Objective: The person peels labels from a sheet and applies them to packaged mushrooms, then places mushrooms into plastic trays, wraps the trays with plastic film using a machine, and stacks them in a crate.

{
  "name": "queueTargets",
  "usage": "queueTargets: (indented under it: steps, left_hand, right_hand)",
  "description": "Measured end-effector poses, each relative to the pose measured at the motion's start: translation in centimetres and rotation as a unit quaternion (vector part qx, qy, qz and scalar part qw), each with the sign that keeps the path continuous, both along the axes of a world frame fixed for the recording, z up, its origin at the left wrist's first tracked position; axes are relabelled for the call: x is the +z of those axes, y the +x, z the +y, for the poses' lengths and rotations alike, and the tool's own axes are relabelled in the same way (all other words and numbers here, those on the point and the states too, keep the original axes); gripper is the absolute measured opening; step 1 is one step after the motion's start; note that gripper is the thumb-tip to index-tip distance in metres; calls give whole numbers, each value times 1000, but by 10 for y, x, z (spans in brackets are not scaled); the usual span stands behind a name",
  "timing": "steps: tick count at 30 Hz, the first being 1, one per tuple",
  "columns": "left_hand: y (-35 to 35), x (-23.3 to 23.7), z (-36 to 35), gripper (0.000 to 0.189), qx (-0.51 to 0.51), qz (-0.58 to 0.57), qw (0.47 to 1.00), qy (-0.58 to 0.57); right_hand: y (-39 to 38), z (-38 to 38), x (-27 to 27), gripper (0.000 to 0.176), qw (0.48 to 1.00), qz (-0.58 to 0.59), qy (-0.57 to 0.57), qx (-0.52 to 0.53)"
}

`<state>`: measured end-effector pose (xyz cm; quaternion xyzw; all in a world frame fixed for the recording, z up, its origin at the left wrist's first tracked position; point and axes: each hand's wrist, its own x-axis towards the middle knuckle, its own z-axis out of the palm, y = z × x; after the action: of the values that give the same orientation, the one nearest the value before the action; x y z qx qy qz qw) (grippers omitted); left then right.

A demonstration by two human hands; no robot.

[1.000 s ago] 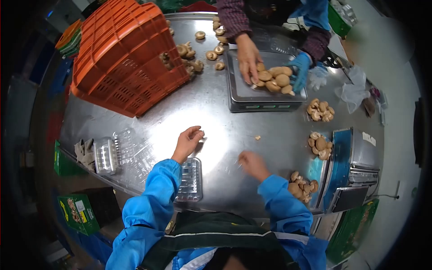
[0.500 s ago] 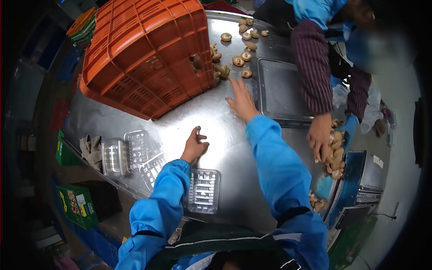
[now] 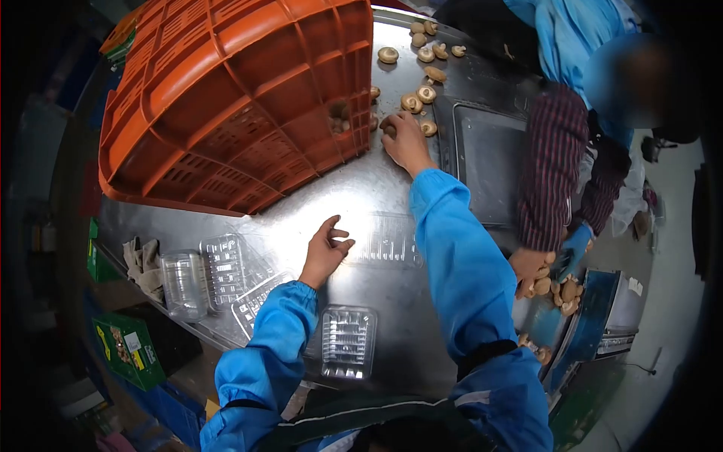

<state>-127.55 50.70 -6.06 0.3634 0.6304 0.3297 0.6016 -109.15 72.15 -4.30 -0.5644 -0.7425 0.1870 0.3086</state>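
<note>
My right hand is beside the orange crate's corner, close to loose brown mushrooms. Its fingers are curled in, and whatever they may hold is hidden. My left hand hovers over the metal table with thumb and fingers apart, holding nothing. Just right of it a clear plastic tray shows faintly in the glare, partly behind my right sleeve. Nearer to me is another clear tray. The tipped orange crate has a few mushrooms showing through its side opening and past its edge.
At left are a stack of clear trays, more loose trays and gloves. A black tray lies right of my hand. Across from it, a co-worker's hands handle a mushroom pile beside a blue-sided machine.
My right hand's outstretched fingers have curled in near the mushrooms. A clear tray now shows beside my left hand. The view has shifted, and the co-worker's hands have moved over the pile.
</note>
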Motion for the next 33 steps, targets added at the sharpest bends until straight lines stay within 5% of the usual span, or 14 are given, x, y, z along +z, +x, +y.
queueTargets:
  steps: [4,8,10,13,15,18,20,25,33]
  left_hand:
    - [5,3,-3,79,-12,97,994,58]
    - [22,22,-12,97,-36,237,943,230]
    - [30,24,-12,102,-44,257,925,275]
    - [34,6,-19,102,-98,330,902,259]
    - [37,5,-22,97,-102,350,894,260]
    - [35,6,-22,92,-110,363,891,249]
    - [35,7,-20,89,-110,349,900,235]
    - [36,5,-19,90,-113,350,901,228]
    - [43,-1,-21,88,-97,355,900,233]
  right_hand:
    - [8,-68,58,17,987,38,-154,-1]
    - [4,-138,36,34,971,74,-92,206]
    - [0,-145,43,48,951,82,-181,236]
    - [1,-87,19,47,978,156,-95,104]
    - [-1,-29,37,47,964,201,-173,15]
    - [-25,46,36,47,950,279,-136,27]
    - [-42,88,23,48,956,171,-33,235]
    - [-73,78,44,50,992,-92,-65,51]
    - [-59,80,38,55,985,-119,-85,93]
